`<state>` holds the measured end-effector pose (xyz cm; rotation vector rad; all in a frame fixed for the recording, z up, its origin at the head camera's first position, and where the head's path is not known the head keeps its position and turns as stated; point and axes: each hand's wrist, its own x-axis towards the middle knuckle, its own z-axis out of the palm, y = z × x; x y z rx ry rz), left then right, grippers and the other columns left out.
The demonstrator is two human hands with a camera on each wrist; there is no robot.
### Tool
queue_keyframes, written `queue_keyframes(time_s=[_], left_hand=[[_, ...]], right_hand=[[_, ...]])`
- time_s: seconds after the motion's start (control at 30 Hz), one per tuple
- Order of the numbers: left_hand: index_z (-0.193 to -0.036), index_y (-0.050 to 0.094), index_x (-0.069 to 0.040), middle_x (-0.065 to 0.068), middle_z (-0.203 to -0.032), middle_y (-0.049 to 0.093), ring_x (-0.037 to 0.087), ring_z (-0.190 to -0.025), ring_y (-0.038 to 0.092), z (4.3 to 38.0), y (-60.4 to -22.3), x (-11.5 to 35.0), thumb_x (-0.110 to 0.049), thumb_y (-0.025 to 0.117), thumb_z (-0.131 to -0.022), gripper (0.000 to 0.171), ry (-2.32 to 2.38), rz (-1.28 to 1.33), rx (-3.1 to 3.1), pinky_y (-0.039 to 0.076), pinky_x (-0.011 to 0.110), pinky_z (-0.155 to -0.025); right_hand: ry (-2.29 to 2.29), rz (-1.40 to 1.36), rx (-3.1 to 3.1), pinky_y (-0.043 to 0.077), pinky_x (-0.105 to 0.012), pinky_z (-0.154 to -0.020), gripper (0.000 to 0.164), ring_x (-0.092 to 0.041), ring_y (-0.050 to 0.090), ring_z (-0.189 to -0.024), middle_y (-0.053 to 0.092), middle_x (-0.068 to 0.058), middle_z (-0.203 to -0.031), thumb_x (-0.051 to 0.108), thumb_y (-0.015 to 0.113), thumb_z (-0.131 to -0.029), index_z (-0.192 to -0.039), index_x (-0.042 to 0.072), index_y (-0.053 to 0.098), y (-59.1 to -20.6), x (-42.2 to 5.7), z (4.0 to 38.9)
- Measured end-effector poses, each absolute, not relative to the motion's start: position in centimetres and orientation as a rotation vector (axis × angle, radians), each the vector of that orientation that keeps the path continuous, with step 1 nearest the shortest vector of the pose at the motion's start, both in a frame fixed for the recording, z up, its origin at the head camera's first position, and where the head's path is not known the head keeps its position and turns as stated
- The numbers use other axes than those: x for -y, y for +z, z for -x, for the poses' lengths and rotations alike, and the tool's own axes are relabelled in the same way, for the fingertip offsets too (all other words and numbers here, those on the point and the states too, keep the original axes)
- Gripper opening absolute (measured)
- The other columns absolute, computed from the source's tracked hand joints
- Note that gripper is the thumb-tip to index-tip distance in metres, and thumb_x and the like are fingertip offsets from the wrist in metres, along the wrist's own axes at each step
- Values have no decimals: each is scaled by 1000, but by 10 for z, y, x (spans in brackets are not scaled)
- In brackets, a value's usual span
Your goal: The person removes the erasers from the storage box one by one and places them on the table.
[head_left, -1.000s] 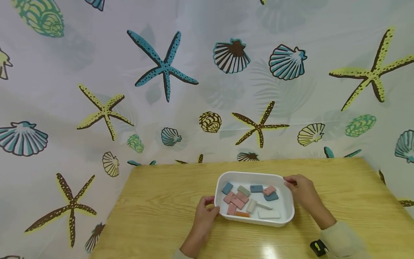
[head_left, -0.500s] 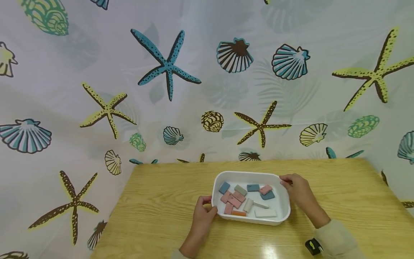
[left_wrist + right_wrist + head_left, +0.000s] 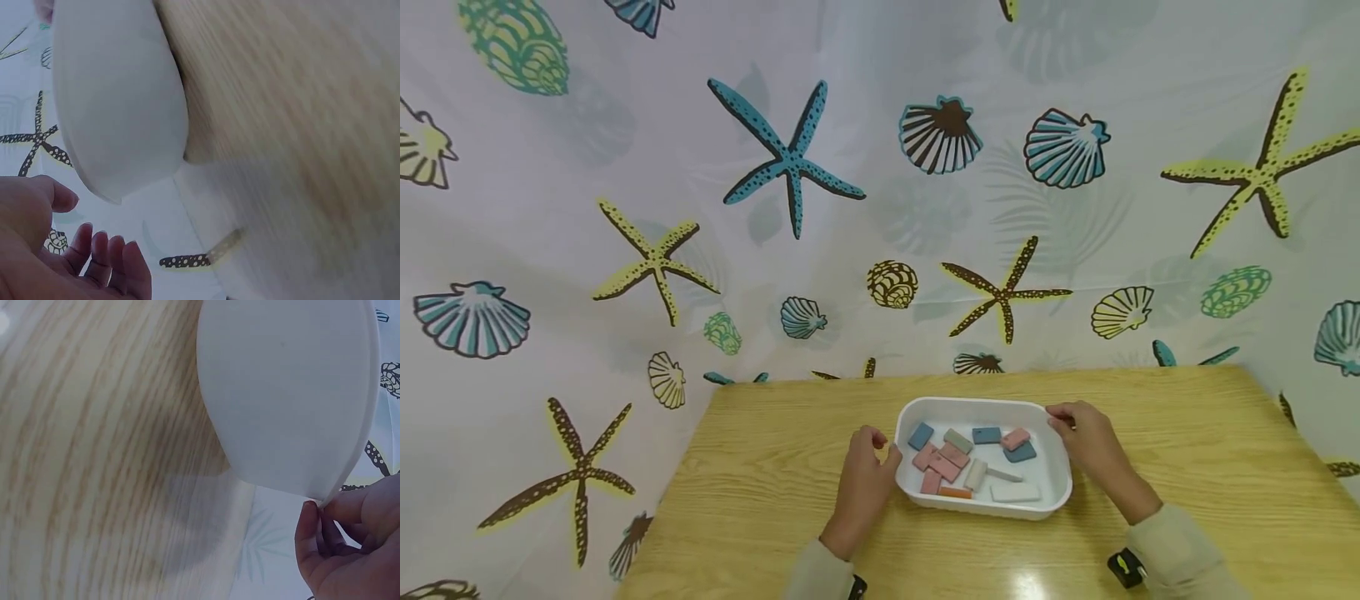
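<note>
A white oblong plastic tub [image 3: 1060,492] stands on the table in the head view. Inside lie several small flat blocks: blue ones [image 3: 921,435], pink ones [image 3: 944,467], a grey-green block [image 3: 957,441], an orange block [image 3: 955,492] and a white block [image 3: 1015,493]. A pale block [image 3: 976,475] lies against a thin stick [image 3: 1004,475]. My right hand [image 3: 1090,442] pinches the tub's right rim between thumb and fingers, plain in the right wrist view. Beside the left end, my left hand [image 3: 863,479] hovers with loosely bent fingers; the left wrist view shows a gap between them and the tub.
The wood-grain table [image 3: 775,467] reaches back to a pale curtain [image 3: 865,208] printed with starfish and shells. A black device [image 3: 1126,568] sits at the right sleeve. Bare tabletop shows on both sides of the tub.
My left hand has let go of the tub's left rim and drawn up slightly. The right hand keeps its pinch. The tub shifted slightly left in view, then stayed put.
</note>
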<state>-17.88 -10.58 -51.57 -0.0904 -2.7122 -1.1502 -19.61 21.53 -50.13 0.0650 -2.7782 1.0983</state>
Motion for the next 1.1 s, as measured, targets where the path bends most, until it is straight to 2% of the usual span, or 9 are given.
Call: queue_keyframes(time_s=[0.2,0.33,0.47,0.63,0.87,1.1], left_hand=[[-80,45,-11,0,-75,38,16,-64,38,204,-509,106,-33,58,-88,27,-489,264,2730,34,28,-53],[-77,45,-11,2,-72,41,18,-64,43,218,-514,107,-38,56,-88,31,-292,319,2754,37,32,-54],[-79,52,-9,4,-74,48,21,-68,50,227,-520,109,-41,52,-88,34,-217,334,2815,43,36,-58],[-75,52,-10,3,-73,48,22,-70,50,234,-524,109,-38,48,-91,32,-169,459,2821,43,38,-63],[-78,48,-13,0,-74,45,19,-73,47,236,-527,111,-34,44,-94,27,-94,562,2797,37,36,-67],[-82,50,-12,1,-77,45,20,-77,46,238,-528,109,-34,41,-95,27,-30,577,2782,35,36,-69]], right_hand=[[945,-158,2740,47,-47,-76,24,-35,56,-93,56,-22,-105,3,61,-88,-110,-5,62,-501,-214,194],[834,-296,2681,45,-47,-77,20,-34,53,-95,57,-17,-103,3,66,-84,-103,1,65,-493,-206,192],[711,-550,2684,46,-42,-78,17,-26,54,-94,59,-6,-97,4,69,-81,-98,6,67,-485,-200,192],[631,-781,2743,47,-39,-81,20,-23,57,-97,61,-3,-99,3,71,-79,-99,7,67,-484,-198,194],[620,-887,2818,47,-37,-82,16,-21,59,-95,63,-1,-95,4,69,-81,-97,5,67,-490,-191,199],[600,-982,2794,47,-33,-72,6,-14,55,-83,60,1,-87,2,64,-84,-86,7,67,-501,-189,206]])
